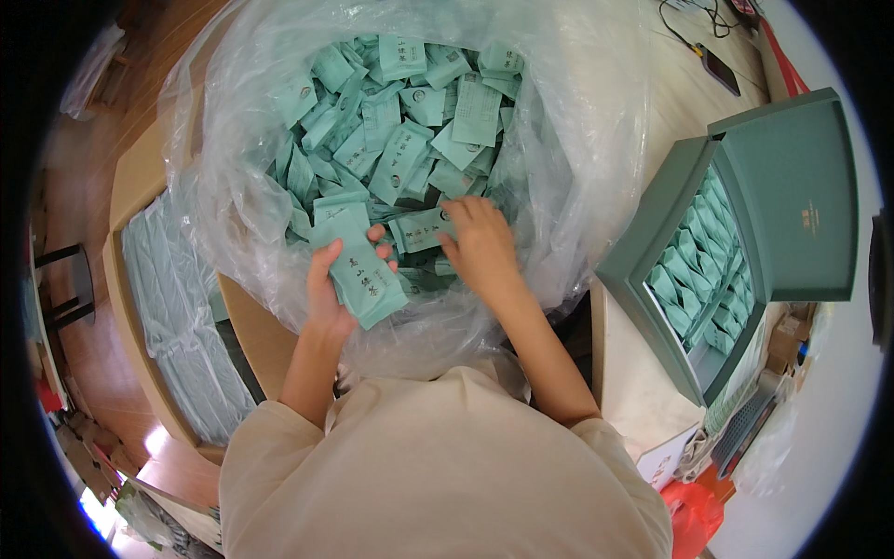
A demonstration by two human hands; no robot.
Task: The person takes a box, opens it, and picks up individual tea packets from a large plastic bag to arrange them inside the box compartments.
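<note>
My left hand [330,286] holds a small stack of mint-green printed sachets [367,276], tilted over the near side of the open bag. At the right end of another green sachet [417,229], the thumb and fingers of my right hand [483,241] close on its edge; the fingertips are partly hidden. Beneath both hands, a large clear plastic bag [237,202] is spread wide, full of loose green sachets [401,157] lying at all angles. To the right, a dark green gift box [649,216] stands with its lid raised and rows of green sachets [698,258] inside.
A cardboard carton [136,349] on the left contains plastic-wrapped items [181,328]. On the pale table [632,356] at right lie a phone [718,70] with a cable, and farther down a keyboard [744,423]. A red plastic bag [693,513] is at lower right.
</note>
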